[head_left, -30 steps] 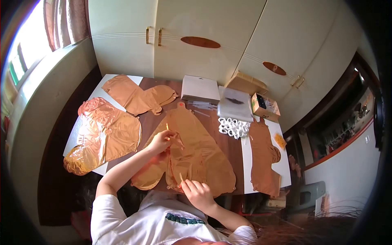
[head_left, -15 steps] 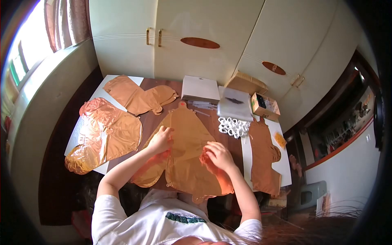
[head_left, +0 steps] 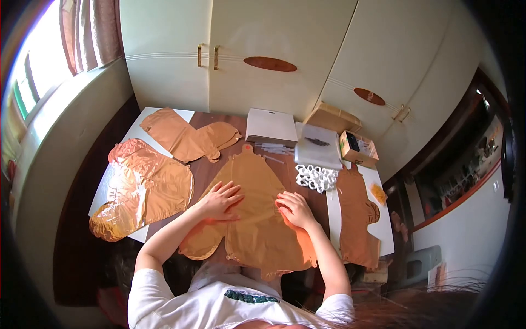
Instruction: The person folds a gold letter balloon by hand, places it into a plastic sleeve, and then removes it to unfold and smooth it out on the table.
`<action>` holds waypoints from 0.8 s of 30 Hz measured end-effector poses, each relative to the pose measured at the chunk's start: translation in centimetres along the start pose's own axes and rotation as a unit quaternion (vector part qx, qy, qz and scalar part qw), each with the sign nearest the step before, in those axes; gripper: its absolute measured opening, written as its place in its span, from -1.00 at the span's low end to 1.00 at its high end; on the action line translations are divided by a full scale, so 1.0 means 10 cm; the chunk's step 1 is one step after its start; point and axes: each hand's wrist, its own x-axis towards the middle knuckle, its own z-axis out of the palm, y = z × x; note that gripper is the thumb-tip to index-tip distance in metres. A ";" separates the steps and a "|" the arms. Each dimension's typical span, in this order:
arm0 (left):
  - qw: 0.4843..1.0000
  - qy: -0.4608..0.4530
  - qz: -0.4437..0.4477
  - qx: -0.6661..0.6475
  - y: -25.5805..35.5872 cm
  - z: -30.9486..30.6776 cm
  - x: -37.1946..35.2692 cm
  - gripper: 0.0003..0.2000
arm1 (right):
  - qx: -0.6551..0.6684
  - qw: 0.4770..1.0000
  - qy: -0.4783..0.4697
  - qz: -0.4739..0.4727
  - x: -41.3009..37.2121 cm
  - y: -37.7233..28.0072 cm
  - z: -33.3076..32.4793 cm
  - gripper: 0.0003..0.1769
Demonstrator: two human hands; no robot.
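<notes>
A flat orange-gold foil balloon (head_left: 257, 219), uninflated, lies in front of me with its narrow tabbed end pointing away and its wide end at the table's near edge. My left hand (head_left: 219, 202) rests flat on its left part, fingers spread. On the right edge lies my right hand (head_left: 296, 209), its fingers stretched over the foil and slightly bent. Beneath both hands the foil reflects reddish. A crinkled, shinier foil balloon (head_left: 150, 183) is at the left, and another flat orange one (head_left: 189, 134) sits behind it.
At the back stand a white box (head_left: 271, 125), thin white straws (head_left: 274, 148), clear plastic bags (head_left: 318, 145) and a small open box (head_left: 359, 148). White rings (head_left: 316, 178) lie in a pile. Folded orange foil (head_left: 356, 219) and a small yellow heap (head_left: 378, 193) are at the right.
My left hand has gone from curled fingers to lying flat and spread on the foil. The right hand's fingers have straightened along the right edge. The balloon has hardly moved.
</notes>
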 end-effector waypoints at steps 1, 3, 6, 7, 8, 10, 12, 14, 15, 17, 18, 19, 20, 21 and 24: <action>1.000 0.003 0.006 0.002 -0.02 0.03 0.00 -0.26 | -0.004 1.000 -0.001 0.001 0.00 -0.02 -0.01 -0.71; 1.000 0.008 0.014 -0.006 -0.05 0.07 0.00 -0.26 | -0.003 1.000 0.001 0.001 0.00 -0.02 -0.02 -0.72; 1.000 0.015 0.019 -0.016 -0.10 0.07 -0.01 -0.27 | 0.004 1.000 0.007 -0.002 0.02 -0.02 -0.01 -0.73; 0.999 0.015 0.021 -0.020 -0.10 0.07 -0.02 -0.27 | 0.000 1.000 0.006 -0.002 0.02 -0.04 -0.03 -0.73; 1.000 0.012 0.016 -0.022 -0.10 0.06 -0.02 -0.27 | -0.004 1.000 0.006 -0.002 0.02 -0.06 -0.03 -0.73; 1.000 0.006 0.007 -0.026 -0.08 0.03 -0.01 -0.27 | -0.010 1.000 0.004 -0.010 0.02 -0.07 -0.04 -0.72; 1.000 -0.001 0.002 -0.021 -0.07 0.00 -0.02 -0.27 | -0.018 1.000 0.001 -0.013 0.03 -0.08 -0.05 -0.71; 1.000 -0.001 -0.001 -0.017 -0.07 0.00 -0.03 -0.27 | -0.027 1.000 -0.002 -0.014 0.04 -0.10 -0.06 -0.70; 1.000 0.003 -0.001 -0.015 -0.08 0.01 -0.03 -0.27 | -0.029 0.999 -0.005 -0.013 0.04 -0.11 -0.06 -0.70; 1.000 0.002 -0.001 -0.012 -0.10 0.02 -0.04 -0.27 | -0.035 0.999 -0.008 -0.011 0.05 -0.11 -0.06 -0.69; 1.000 -0.003 -0.001 -0.012 -0.11 0.03 -0.04 -0.26 | -0.036 0.999 -0.009 -0.013 0.05 -0.11 -0.06 -0.68; 1.000 -0.007 0.000 -0.011 -0.11 0.03 -0.04 -0.26 | -0.038 0.999 -0.009 -0.015 0.04 -0.10 -0.05 -0.68; 1.000 -0.009 -0.001 -0.011 -0.11 0.03 -0.04 -0.26 | -0.040 0.999 -0.009 -0.016 0.04 -0.10 -0.04 -0.68; 1.000 -0.010 -0.002 -0.010 -0.11 0.02 -0.04 -0.25 | -0.042 0.999 -0.010 -0.018 0.04 -0.10 -0.05 -0.67; 1.000 -0.012 -0.004 -0.004 -0.11 0.02 -0.05 -0.24 | -0.047 0.999 -0.011 -0.022 0.04 -0.12 -0.05 -0.66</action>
